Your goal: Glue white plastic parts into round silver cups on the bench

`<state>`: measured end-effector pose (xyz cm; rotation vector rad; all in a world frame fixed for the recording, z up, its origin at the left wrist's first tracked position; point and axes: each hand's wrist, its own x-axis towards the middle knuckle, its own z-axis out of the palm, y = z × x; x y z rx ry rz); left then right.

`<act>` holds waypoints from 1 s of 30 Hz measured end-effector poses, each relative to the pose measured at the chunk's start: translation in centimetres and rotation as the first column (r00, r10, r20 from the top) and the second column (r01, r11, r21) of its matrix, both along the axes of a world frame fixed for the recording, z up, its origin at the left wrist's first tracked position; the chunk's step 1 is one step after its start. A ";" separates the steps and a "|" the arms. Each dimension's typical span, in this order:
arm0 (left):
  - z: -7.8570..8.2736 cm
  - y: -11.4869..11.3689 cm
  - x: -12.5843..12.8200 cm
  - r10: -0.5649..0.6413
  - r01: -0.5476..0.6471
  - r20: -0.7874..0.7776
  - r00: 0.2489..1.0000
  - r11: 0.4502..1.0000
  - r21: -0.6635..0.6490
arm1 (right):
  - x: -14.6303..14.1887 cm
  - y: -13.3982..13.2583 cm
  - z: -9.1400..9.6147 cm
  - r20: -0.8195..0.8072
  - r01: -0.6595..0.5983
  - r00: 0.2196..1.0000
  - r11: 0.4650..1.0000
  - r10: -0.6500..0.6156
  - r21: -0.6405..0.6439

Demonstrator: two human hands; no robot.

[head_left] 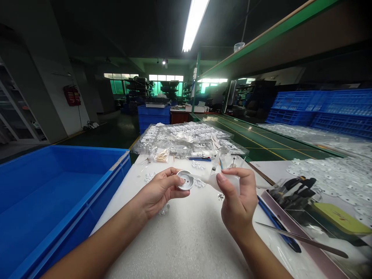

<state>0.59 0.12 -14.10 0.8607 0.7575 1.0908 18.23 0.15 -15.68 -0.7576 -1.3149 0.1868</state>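
Note:
My left hand (pixel 161 190) pinches a small round metal cup (pixel 188 181) by its rim, its hollow side with a few holes turned toward me. In my right hand (pixel 240 197) is a translucent white squeeze bottle (pixel 235 181), held between thumb and fingers. The bottle's narrow nozzle points left and reaches the cup's right edge; whether it touches, I cannot tell. Beneath both hands lies the white tabletop (pixel 186 240). Small white parts (pixel 199 183) are scattered behind the cup, and a few tiny metal pieces (pixel 221 197) lie near my right hand.
A large blue bin (pixel 87 201) stands at the left. Trays of white parts (pixel 188 133) in clear plastic fill the table's back, with cotton swabs (pixel 161 155) before them. On the right are a tool box (pixel 286 207), tweezers (pixel 308 242), and a green shelf (pixel 270 29) overhead.

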 end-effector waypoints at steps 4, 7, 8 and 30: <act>0.1 0.2 0.0 -0.002 0.002 -0.009 1.000 1.000 -0.004 | 0.0 0.1 0.0 -0.003 -0.021 1.000 1.000 0.021 -0.019; 0.1 0.3 0.0 -0.001 0.001 -0.010 1.000 1.000 -0.009 | 0.0 0.1 -0.1 -0.003 -0.035 0.999 0.999 0.035 -0.024; 0.0 0.2 0.0 -0.001 0.001 -0.012 1.000 1.000 -0.010 | 0.0 0.0 -0.1 0.000 -0.034 0.999 0.999 0.034 -0.023; -0.2 0.2 -0.2 -0.015 0.015 -0.024 1.000 1.000 -0.002 | -0.2 -0.3 0.2 -0.017 -0.005 1.000 0.999 0.005 -0.047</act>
